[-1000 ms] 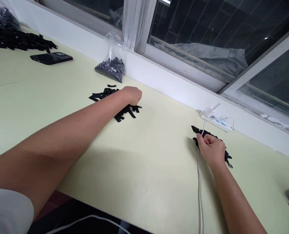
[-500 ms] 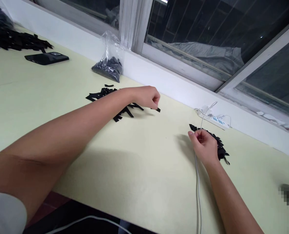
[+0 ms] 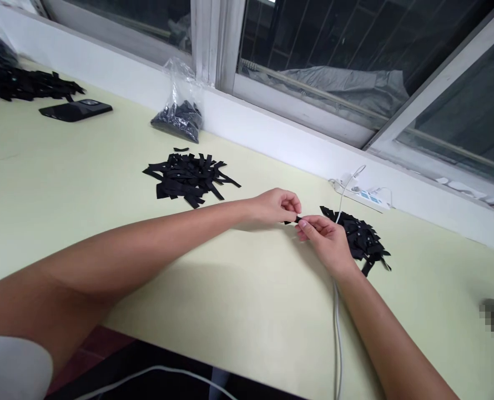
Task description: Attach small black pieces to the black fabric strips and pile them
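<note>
Both hands meet over the pale table [image 3: 247,300], right of its middle. My left hand [image 3: 275,206] pinches a short black fabric strip [image 3: 298,219], one end of which sticks out under the fingers. My right hand [image 3: 326,239] closes thumb and finger on the same strip from the other side. Just behind the right hand lies a pile of black strips [image 3: 361,236]. Another pile of black strips [image 3: 188,176] spreads beyond my left forearm, with one loose strip [image 3: 181,149] at its back.
A clear plastic bag [image 3: 179,111] with dark pieces leans by the wall. Farther left are a black phone [image 3: 75,110] and a larger black heap [image 3: 26,83]. A white cable [image 3: 337,333] runs under my right arm towards a power strip [image 3: 367,195].
My left hand has moved right and towards me, carrying the black strip away from the left pile. My right hand has shifted slightly left and now grips the strip too.
</note>
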`<state>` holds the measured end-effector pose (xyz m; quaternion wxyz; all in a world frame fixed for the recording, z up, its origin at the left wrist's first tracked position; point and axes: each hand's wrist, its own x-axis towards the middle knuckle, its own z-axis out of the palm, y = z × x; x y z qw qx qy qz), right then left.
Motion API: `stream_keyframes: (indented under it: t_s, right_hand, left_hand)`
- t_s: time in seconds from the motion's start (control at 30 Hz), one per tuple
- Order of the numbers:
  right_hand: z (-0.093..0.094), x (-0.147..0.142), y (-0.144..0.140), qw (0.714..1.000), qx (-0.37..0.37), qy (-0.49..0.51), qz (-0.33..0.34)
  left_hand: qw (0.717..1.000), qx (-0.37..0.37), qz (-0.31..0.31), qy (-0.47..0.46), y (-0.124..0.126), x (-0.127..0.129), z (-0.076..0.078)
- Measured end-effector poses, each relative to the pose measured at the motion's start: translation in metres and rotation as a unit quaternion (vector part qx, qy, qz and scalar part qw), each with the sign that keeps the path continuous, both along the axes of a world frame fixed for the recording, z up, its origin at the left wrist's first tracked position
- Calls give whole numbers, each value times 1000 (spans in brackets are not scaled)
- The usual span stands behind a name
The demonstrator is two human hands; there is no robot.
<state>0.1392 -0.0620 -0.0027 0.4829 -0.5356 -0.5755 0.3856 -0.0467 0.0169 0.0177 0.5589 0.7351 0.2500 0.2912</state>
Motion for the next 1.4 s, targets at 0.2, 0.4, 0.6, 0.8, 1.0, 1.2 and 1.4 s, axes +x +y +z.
stream_keyframes:
  t_s: [0.2, 0.4, 0.6, 0.8, 1.0, 1.2, 1.4]
  right_hand:
    - [2, -3, -4, 1000, -6, -12, 25]
    - [0, -10, -6, 997, -22, -12, 71]
    - [-4, -10, -6, 995, -49, 23, 80]
    - [-3, -9, -7, 994, -64, 37, 86]
    - [-1, -8, -7, 992, -52, 4, 112]
    - [1, -7, -9, 990, -44, -42, 129]
    - [2, -7, -10, 988, -43, -52, 139]
  left_hand:
    - [997, -51, 35, 35, -32, -12, 5]
    - [994, -3, 100, 46, -55, -23, 2]
    - [990, 40, 133, 1, -47, -28, -15]
    - [985, 72, 159, -8, -45, -28, -15]
    - [991, 74, 104, 34, -55, -29, -13]
    - [995, 59, 76, 39, -60, -28, -15]
    - [997, 31, 56, 34, -62, -29, -12]
